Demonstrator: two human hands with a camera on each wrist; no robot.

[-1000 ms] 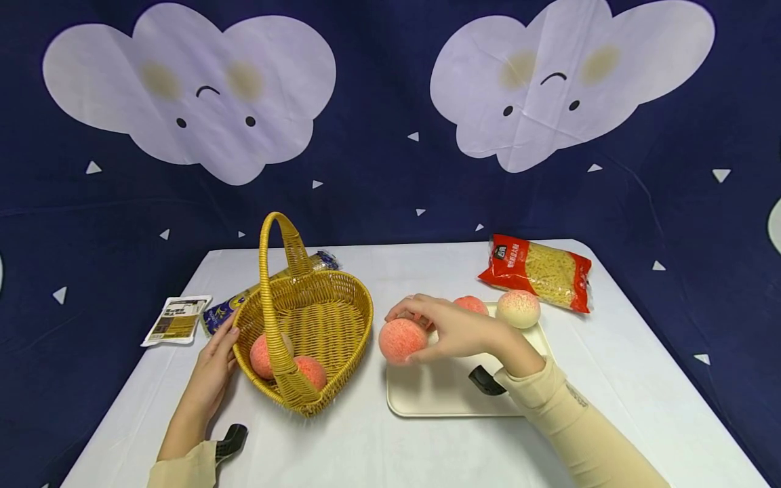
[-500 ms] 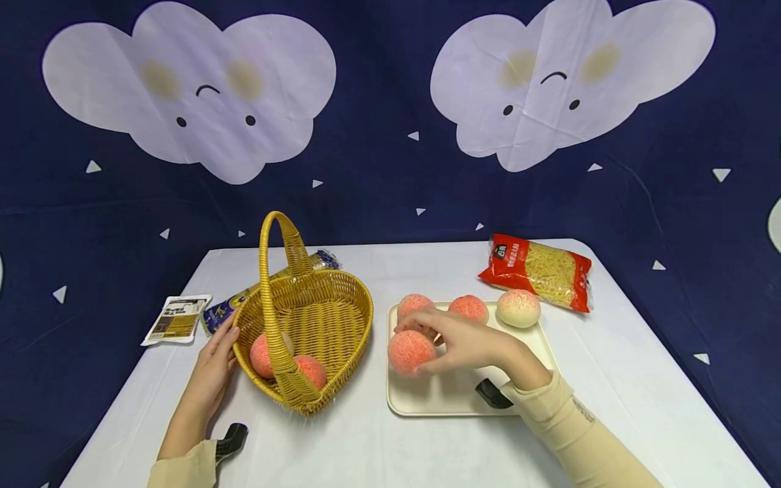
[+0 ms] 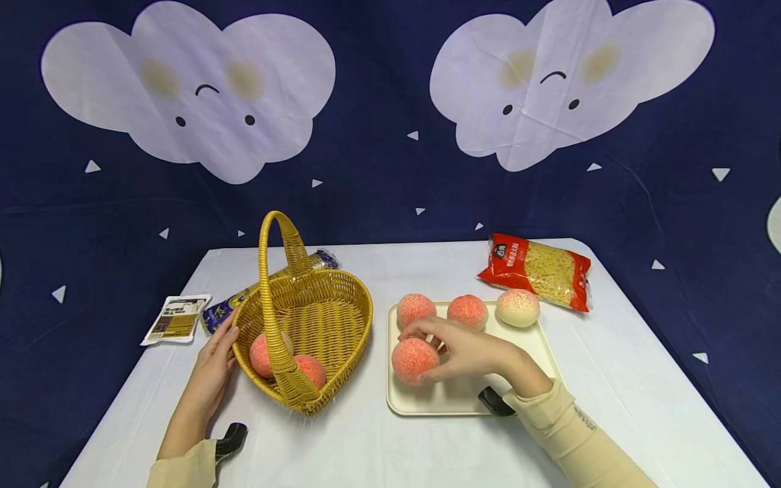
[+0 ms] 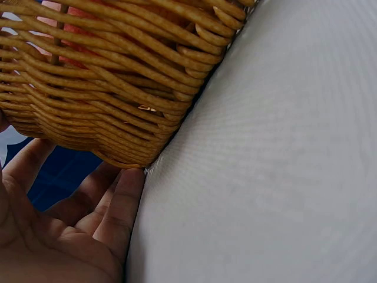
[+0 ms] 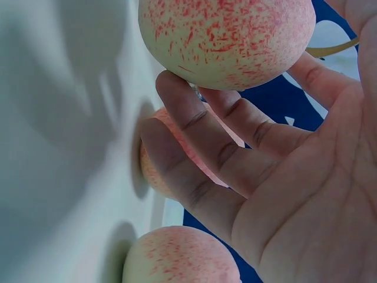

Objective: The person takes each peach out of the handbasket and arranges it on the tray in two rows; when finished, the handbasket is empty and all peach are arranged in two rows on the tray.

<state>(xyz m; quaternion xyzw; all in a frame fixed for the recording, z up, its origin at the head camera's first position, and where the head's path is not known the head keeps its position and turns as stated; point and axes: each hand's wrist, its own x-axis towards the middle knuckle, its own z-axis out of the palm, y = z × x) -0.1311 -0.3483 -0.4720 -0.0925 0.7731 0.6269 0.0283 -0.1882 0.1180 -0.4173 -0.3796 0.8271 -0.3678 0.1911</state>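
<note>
My right hand holds a pink-speckled peach low over the left part of the cream tray. In the right wrist view its fingers curl against the underside of the held peach; whether the fruit touches the tray cannot be told. At the tray's back stand a pink peach, another pink peach and a paler peach. My left hand rests against the left side of the yellow wicker basket, fingers extended at its base. Two peaches lie inside, partly behind the handle.
A red bag of pasta lies behind the tray at the right. Behind the basket is a blue-ended packet, partly hidden, with a flat white-and-brown pouch to its left. The basket's tall handle arches upward.
My right hand has carried the peach right and toward me, from the tray's left edge to over the tray, uncovering the back left peach. The left hand and basket stay put.
</note>
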